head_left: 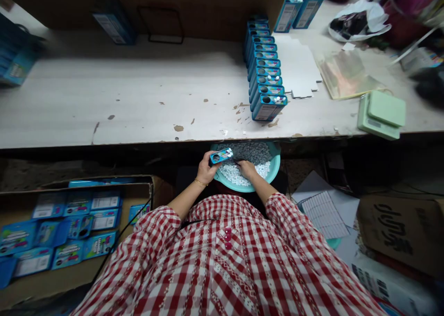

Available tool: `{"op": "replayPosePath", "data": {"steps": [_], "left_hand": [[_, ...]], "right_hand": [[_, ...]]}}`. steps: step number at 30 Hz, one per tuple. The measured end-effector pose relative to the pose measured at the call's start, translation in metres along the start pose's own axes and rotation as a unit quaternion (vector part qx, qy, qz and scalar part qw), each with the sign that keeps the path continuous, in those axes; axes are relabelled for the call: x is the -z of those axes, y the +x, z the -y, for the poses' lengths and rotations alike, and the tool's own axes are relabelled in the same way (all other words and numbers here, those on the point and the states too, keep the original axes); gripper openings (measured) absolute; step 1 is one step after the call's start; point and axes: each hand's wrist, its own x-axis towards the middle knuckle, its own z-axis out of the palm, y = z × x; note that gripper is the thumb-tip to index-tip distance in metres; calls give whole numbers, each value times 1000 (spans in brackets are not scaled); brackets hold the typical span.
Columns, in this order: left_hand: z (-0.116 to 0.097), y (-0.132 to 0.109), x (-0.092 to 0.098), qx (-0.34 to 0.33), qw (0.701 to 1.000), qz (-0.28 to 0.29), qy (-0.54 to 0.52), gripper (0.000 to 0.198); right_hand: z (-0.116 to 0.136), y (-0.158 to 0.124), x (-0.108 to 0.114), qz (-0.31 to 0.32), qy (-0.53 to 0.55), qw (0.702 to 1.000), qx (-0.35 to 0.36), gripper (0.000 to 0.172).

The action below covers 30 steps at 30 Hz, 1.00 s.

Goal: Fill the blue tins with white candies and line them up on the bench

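My left hand is closed around a small blue box, held open end up over the rim of a teal bowl on my lap. Several small white pieces show in the box's opening. The bowl holds a heap of small white and grey pellets. My right hand rests inside the bowl on the pellets with fingers curled together; what they pinch is too small to see.
A worn white table lies ahead with a row of filled blue boxes standing on it, a green scale and a plastic sleeve to the right. A cardboard carton of flat blue boxes sits at lower left.
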Motion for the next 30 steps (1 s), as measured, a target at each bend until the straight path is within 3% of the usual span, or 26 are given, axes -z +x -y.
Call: {"op": "replayPosePath", "data": {"steps": [3, 6, 9, 12, 15, 19, 22, 25, 30], "left_hand": [[4, 1, 9, 12, 999, -37, 9, 40], [5, 4, 15, 18, 998, -58, 10, 40], [2, 7, 13, 23, 998, -52, 23, 38], [-3, 11, 4, 11, 999, -10, 47, 37], [-10, 14, -10, -21, 996, 43, 75, 35], [-18, 16, -24, -43, 989, 85, 111, 34], [-23, 15, -28, -43, 985, 103, 134, 35], [-24, 15, -27, -41, 982, 111, 148, 35], [-27, 14, -18, -50, 981, 99, 162, 38]], "right_hand": [[1, 5, 0, 9, 94, 996, 6, 33], [-17, -8, 15, 9, 154, 988, 12, 33], [-34, -29, 41, -10, 219, 976, 4, 35], [-36, -50, 78, -39, 262, 964, 23, 35], [-18, -62, 116, -39, 189, 980, 39, 34], [21, -64, 151, 2, -29, 1000, 3, 33], [45, -61, 160, 29, -143, 989, 4, 29], [61, -59, 164, 37, -186, 982, 22, 31], [57, -72, 177, 24, -184, 982, 15, 30]]}}
